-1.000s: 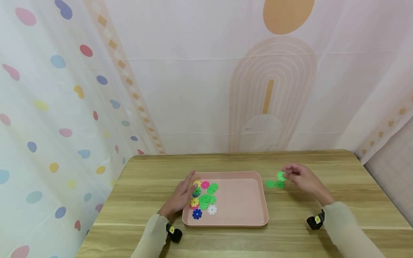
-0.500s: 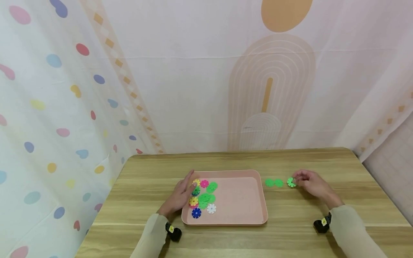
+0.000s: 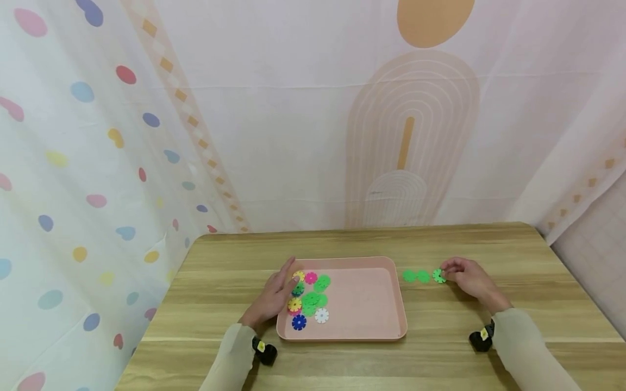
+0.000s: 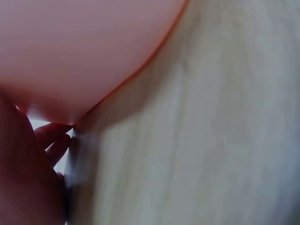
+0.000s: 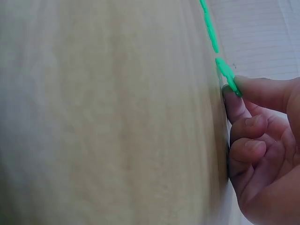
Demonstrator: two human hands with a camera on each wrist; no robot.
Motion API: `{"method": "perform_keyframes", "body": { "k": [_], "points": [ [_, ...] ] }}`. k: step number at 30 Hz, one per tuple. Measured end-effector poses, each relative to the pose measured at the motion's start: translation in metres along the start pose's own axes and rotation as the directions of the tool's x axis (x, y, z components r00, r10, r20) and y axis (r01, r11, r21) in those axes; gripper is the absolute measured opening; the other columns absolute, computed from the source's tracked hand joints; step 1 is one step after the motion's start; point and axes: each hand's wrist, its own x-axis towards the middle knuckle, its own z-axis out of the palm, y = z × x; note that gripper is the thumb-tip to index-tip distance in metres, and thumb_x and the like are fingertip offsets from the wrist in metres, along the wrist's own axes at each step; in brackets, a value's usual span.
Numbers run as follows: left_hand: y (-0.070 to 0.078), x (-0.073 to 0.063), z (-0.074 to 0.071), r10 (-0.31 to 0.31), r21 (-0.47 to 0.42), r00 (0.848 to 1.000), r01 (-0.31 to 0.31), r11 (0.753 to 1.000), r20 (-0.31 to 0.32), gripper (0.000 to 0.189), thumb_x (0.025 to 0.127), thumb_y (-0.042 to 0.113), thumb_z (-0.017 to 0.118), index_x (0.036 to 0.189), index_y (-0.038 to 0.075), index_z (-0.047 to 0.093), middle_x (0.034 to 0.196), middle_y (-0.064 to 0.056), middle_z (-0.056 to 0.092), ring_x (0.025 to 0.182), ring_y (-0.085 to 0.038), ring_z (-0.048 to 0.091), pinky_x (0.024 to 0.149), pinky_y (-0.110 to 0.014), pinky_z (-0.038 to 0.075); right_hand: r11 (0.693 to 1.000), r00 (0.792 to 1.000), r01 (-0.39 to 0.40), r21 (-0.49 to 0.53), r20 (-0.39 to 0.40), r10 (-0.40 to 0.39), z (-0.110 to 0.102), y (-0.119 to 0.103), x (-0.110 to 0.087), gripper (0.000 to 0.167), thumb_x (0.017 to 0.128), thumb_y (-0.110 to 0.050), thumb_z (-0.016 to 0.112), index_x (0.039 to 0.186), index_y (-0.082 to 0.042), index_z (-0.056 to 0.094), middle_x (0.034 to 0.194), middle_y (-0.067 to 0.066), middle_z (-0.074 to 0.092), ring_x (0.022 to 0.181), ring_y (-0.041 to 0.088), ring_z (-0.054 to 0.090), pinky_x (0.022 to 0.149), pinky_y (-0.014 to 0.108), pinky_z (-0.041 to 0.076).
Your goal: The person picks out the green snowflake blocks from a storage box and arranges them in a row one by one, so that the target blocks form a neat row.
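Note:
My right hand (image 3: 468,278) pinches a light green notched plastic disc (image 5: 228,77) between thumb and index finger, the other fingers curled below. In the head view the disc is just right of two matching green discs (image 3: 416,276), in line with them, a small gap between. My left hand (image 3: 274,297) holds the left wall of the pink tray (image 3: 403,320), thumb over the rim and fingers along the outside. In the left wrist view the fingers (image 4: 57,147) show beside the tray's corner.
Inside the tray's left part lie several notched discs: a pile of green ones (image 3: 313,301), a white one (image 3: 321,315), a dark blue one (image 3: 299,322), a pink one (image 3: 311,278) and yellow ones (image 3: 295,304). A patterned curtain (image 3: 293,136) hangs behind the wooden table (image 3: 352,364).
My right hand has carried its green disc from above the two others to their right side and lowered it, then shifted slightly left towards them. My left hand has stayed on the tray.

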Motion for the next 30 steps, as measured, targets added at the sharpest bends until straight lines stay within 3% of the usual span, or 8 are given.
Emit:
{"method": "perform_keyframes", "body": {
  "k": [13, 30],
  "points": [
    [-0.0002, -0.0007, 0.0009, -0.019, -0.013, 1.000, 0.019, 1.000, -0.004, 0.065, 0.103, 0.054, 0.038, 0.160, 0.034, 0.013, 0.162, -0.015, 0.021, 0.147, -0.042, 0.018, 0.112, -0.073, 0.014, 1.000, 1.000, -0.014, 0.024, -0.010, 0.014, 0.0028, -0.0054, -0.0023, 0.023, 0.096, -0.012, 0.061, 0.110, 0.006, 0.063, 0.096, 0.009, 0.064, 0.085, 0.018, 0.054, 0.074, 0.031, 0.045],
    [-0.0006, -0.0017, 0.0007, 0.018, 0.015, 1.000, -0.018, 1.000, -0.004, 0.065, 0.105, 0.052, 0.036, 0.160, 0.030, 0.011, 0.163, -0.016, 0.020, 0.147, -0.042, 0.018, 0.112, -0.072, 0.015, 0.999, 0.998, -0.032, -0.027, -0.063, 0.030, 0.0089, -0.0055, 0.0011, 0.024, 0.094, -0.011, 0.062, 0.111, 0.006, 0.062, 0.094, 0.009, 0.061, 0.083, 0.021, 0.053, 0.070, 0.032, 0.044]
  ]
}}
